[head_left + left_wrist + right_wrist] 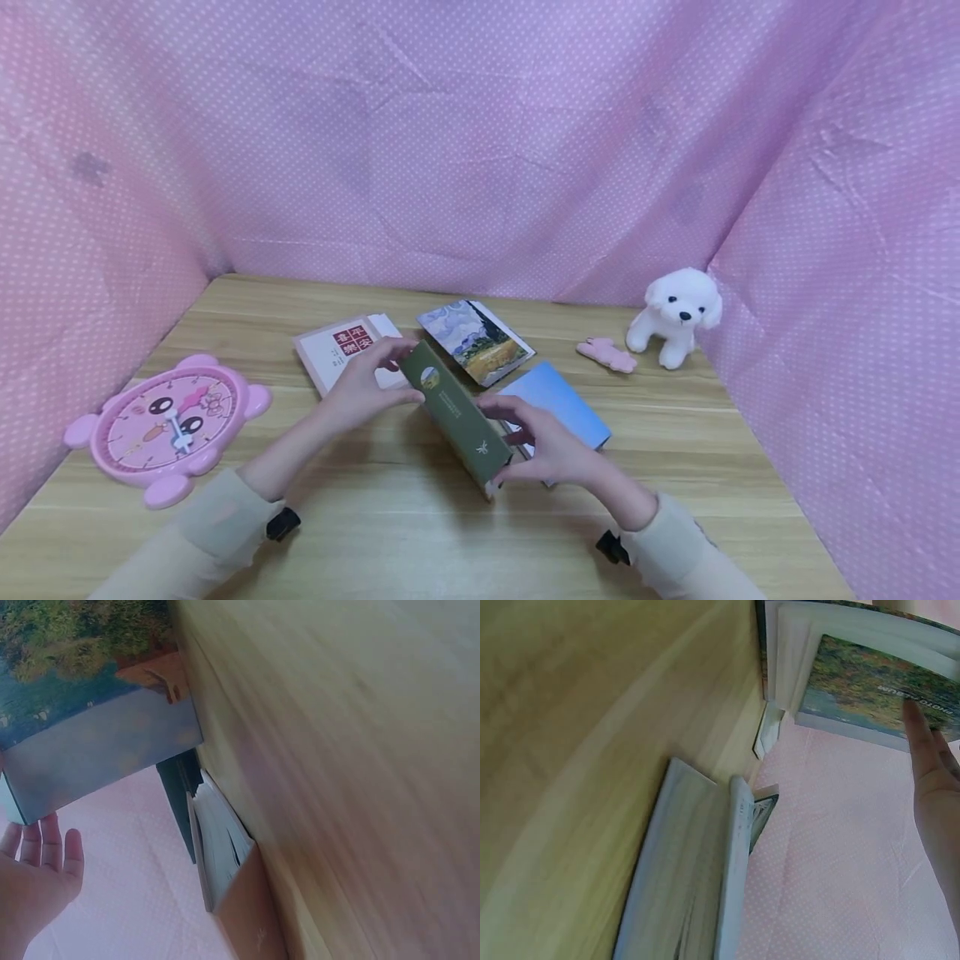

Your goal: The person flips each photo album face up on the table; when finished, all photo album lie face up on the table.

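Observation:
Both hands hold a photo album with a green spine, spine turned up, over the middle of the table. My left hand grips its far left end, thumb near the spine. My right hand grips the near right end, fingers over one cover and thumb by the spine corner. In the left wrist view a painted cover of trees and water shows, with the left fingertips at its edge. The right wrist view shows the album's other cover with the words PHOTO ALBUM, right fingers lying against it.
A white book with red characters lies left of the album. A landscape-painting album lies behind it, a blue book to its right. A pink clock, pink cloth piece and white toy dog stand around.

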`<state>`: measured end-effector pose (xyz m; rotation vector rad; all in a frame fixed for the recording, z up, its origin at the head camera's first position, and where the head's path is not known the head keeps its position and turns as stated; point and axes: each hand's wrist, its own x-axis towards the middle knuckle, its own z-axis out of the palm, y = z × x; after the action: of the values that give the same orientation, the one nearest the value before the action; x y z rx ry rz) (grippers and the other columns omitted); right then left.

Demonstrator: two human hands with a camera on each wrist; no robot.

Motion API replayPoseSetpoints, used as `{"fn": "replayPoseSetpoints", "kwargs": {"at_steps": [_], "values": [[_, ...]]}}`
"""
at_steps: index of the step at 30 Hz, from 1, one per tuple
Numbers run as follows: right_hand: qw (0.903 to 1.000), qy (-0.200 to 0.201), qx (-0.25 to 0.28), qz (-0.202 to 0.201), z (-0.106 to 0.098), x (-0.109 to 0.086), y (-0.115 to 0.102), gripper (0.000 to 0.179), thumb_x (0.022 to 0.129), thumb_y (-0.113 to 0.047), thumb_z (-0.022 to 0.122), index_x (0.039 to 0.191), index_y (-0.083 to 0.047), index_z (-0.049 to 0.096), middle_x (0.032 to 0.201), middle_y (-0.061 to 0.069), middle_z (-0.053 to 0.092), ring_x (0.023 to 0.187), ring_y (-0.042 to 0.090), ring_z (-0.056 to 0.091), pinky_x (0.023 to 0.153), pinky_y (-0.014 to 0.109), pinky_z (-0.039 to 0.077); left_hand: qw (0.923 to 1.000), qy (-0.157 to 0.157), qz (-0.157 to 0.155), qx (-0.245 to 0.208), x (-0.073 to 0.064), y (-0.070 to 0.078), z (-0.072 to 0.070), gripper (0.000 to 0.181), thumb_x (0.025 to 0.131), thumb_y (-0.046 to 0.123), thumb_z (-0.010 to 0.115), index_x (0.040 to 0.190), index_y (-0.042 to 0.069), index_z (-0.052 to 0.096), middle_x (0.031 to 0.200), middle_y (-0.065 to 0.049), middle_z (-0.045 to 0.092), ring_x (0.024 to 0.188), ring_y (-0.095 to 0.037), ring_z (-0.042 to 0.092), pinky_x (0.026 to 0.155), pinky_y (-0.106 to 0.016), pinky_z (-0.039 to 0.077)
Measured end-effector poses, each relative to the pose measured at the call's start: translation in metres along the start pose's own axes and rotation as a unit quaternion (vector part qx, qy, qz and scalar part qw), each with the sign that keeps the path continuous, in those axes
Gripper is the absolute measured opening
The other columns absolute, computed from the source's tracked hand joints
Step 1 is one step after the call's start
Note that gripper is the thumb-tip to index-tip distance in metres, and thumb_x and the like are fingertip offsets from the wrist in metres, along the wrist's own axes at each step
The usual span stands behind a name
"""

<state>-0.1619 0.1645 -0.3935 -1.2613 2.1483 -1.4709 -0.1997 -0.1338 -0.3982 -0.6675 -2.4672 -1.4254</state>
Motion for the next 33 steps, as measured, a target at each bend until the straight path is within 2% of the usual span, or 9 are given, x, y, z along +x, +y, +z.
{"fn": "replayPoseSetpoints", "kwargs": {"at_steps": [5,9,13,17,22,26,27,29,33], "values": [[0.9985,-0.023,-0.007,0.05,0.008,-0.001,0.005,0.084,0.072,-0.017,0.083,0.141,-0.018,0.036,0.141,0.006,0.044,0.129,0.026,0.046,0.082,0.031,0.056,0.9998,0.0,-0.008,0.016,-0.005,-0.003,-0.003,0.067,0.061,0.029,0.088,0.119,0.015,0.058,0.092,0.004,0.063,0.087,-0.014,0.057,0.078,-0.034,0.05],[0.9959,-0.036,-0.026,0.079,0.014,-0.002,0.009,0.085,0.074,-0.021,0.081,0.143,-0.026,0.032,0.142,-0.001,0.042,0.129,0.024,0.045,0.081,0.026,0.055,0.9997,-0.003,-0.014,0.021,-0.008,-0.005,-0.006,0.066,0.06,0.028,0.089,0.117,0.016,0.058,0.087,0.003,0.061,0.084,-0.016,0.056,0.074,-0.03,0.049],[0.9952,-0.054,-0.051,0.063,0.019,0.0,0.011,0.087,0.075,-0.024,0.08,0.145,-0.027,0.029,0.145,-0.002,0.038,0.129,0.024,0.045,0.08,0.025,0.055,0.9998,-0.011,-0.014,0.0,-0.013,-0.007,-0.01,0.066,0.062,0.024,0.088,0.118,0.012,0.057,0.088,0.0,0.063,0.081,-0.016,0.057,0.071,-0.027,0.051],[0.994,-0.069,-0.079,0.031,0.021,0.003,0.012,0.087,0.076,-0.026,0.079,0.146,-0.024,0.028,0.145,0.0,0.038,0.128,0.025,0.046,0.08,0.026,0.055,0.9985,-0.024,-0.019,-0.045,-0.019,-0.009,-0.013,0.066,0.063,0.018,0.088,0.119,0.008,0.054,0.089,-0.004,0.064,0.08,-0.022,0.062,0.073,-0.033,0.055],[0.9918,-0.079,-0.098,0.024,0.02,0.003,0.013,0.087,0.076,-0.028,0.079,0.146,-0.024,0.028,0.144,0.0,0.04,0.127,0.022,0.046,0.079,0.024,0.055,0.9963,-0.036,-0.035,-0.07,-0.023,-0.012,-0.015,0.061,0.067,0.017,0.085,0.119,0.01,0.053,0.088,-0.005,0.062,0.081,-0.02,0.063,0.077,-0.036,0.056],[0.9893,-0.083,-0.118,0.024,0.02,0.001,0.013,0.084,0.075,-0.027,0.08,0.145,-0.023,0.032,0.147,-0.001,0.037,0.128,0.022,0.044,0.081,0.022,0.054,0.993,-0.057,-0.053,-0.088,-0.024,-0.015,-0.017,0.053,0.074,0.02,0.081,0.12,0.013,0.054,0.089,-0.006,0.062,0.081,-0.017,0.063,0.076,-0.031,0.056],[0.9883,-0.082,-0.126,0.023,0.02,0.0,0.013,0.083,0.075,-0.027,0.08,0.144,-0.023,0.034,0.147,-0.001,0.037,0.128,0.022,0.044,0.082,0.021,0.053,0.9921,-0.066,-0.061,-0.087,-0.025,-0.01,-0.018,0.052,0.076,0.019,0.079,0.121,0.013,0.054,0.089,-0.007,0.062,0.082,-0.017,0.063,0.077,-0.03,0.056],[0.9856,-0.083,-0.145,0.025,0.02,-0.001,0.014,0.08,0.075,-0.027,0.08,0.142,-0.024,0.037,0.148,-0.002,0.036,0.129,0.021,0.043,0.083,0.021,0.053,0.9911,-0.082,-0.071,-0.078,-0.026,-0.011,-0.019,0.051,0.079,0.024,0.077,0.123,0.015,0.053,0.091,-0.006,0.063,0.084,-0.018,0.062,0.079,-0.028,0.055],[0.9815,-0.089,-0.166,0.033,0.02,-0.003,0.016,0.075,0.076,-0.03,0.079,0.14,-0.026,0.041,0.149,-0.004,0.035,0.132,0.019,0.04,0.086,0.022,0.052,0.9914,-0.098,-0.079,-0.035,-0.028,-0.012,-0.02,0.05,0.082,0.031,0.073,0.126,0.017,0.054,0.097,-0.002,0.062,0.089,-0.017,0.059,0.081,-0.029,0.053]]}}
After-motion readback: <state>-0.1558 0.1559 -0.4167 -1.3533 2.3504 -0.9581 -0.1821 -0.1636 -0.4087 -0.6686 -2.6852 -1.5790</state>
